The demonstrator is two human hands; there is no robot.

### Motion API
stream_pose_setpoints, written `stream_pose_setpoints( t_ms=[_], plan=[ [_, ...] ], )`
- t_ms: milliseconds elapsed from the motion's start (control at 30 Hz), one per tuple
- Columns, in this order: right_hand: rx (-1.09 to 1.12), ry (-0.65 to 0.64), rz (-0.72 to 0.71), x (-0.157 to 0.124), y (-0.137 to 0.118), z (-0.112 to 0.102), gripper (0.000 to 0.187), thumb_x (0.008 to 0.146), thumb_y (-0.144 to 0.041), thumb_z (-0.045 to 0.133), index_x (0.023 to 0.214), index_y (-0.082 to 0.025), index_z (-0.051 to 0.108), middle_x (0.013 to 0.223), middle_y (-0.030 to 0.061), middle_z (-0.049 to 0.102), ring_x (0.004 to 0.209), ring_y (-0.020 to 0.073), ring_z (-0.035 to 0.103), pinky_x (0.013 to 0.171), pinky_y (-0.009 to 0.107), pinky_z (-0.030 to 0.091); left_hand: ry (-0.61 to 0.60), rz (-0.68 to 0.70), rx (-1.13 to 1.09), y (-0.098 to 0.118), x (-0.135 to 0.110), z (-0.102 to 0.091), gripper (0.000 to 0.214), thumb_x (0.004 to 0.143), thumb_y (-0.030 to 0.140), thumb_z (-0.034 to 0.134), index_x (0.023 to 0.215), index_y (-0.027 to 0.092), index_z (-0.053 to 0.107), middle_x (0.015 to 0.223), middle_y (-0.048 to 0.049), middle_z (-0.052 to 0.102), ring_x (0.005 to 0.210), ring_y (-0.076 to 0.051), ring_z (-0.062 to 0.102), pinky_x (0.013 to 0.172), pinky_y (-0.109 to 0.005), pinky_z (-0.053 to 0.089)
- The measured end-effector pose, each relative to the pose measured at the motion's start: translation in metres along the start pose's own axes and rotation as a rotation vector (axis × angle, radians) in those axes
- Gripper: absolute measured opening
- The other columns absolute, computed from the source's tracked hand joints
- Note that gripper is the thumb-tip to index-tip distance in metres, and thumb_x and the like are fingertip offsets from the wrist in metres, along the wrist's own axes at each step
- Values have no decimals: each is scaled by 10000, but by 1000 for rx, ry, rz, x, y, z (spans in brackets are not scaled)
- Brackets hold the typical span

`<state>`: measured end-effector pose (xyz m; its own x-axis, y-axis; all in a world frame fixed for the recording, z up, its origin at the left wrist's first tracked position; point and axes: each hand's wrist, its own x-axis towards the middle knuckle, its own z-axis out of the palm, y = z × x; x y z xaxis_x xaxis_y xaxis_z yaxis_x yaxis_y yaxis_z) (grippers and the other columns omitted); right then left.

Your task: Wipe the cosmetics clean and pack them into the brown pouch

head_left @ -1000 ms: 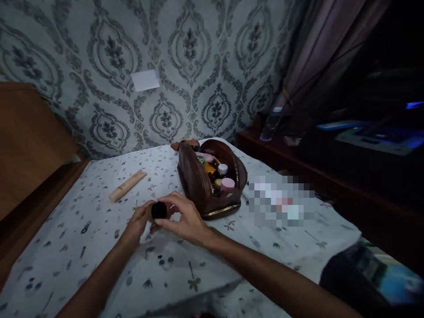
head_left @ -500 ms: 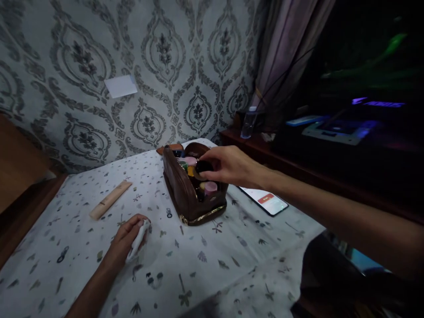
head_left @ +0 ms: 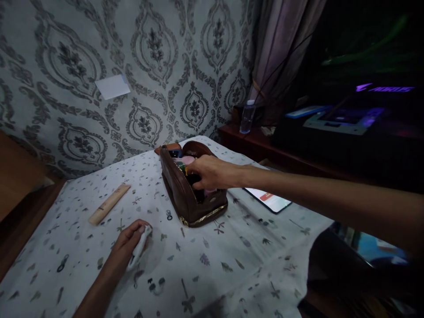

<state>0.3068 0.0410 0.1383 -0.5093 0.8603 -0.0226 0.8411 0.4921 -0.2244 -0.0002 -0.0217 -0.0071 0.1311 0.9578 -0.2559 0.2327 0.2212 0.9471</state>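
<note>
A brown leather cosmetic bag stands unzipped on the cloth, with several small containers inside, among them a pink-lidded one. My right hand reaches down into its opening. The fingers curl around a dark round container, mostly hidden by the hand and the bag's side. Lower on the left, my left hand is closed on a thin white object that looks soft and folded; its kind does not show clearly. Beyond that hand lies a flat beige tube.
A phone with a lit screen lies right of the bag, under my right forearm. Behind the bag is an orange-brown case. A water bottle stands on the dark wooden ledge. The patterned tablecloth hangs over the right edge.
My right hand has moved lower and slightly left into the bag with the dark container, which is now less visible. My left hand still holds the white object. The camera view has shifted slightly.
</note>
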Motion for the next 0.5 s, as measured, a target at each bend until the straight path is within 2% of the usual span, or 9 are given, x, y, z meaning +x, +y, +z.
stream_pose_setpoints(
  t_ms=[200,500],
  plan=[
    [-105,-24,-13,6,-4,-1,249,820,-230,740,1045,-129,770,944,91,739,824,201,641,673,300,372,-26,4,33,-4,3,-3,532,758,758,688,870,238,654,591,60,435,524,-112,349,502,-213,282],
    [-47,-47,-29,5,-1,0,292,832,-184,731,1117,-125,749,987,71,750,854,180,655,701,267,411,-22,50,88,-4,3,-5,520,795,740,656,893,230,665,621,40,482,566,-136,396,529,-221,326]
  ],
)
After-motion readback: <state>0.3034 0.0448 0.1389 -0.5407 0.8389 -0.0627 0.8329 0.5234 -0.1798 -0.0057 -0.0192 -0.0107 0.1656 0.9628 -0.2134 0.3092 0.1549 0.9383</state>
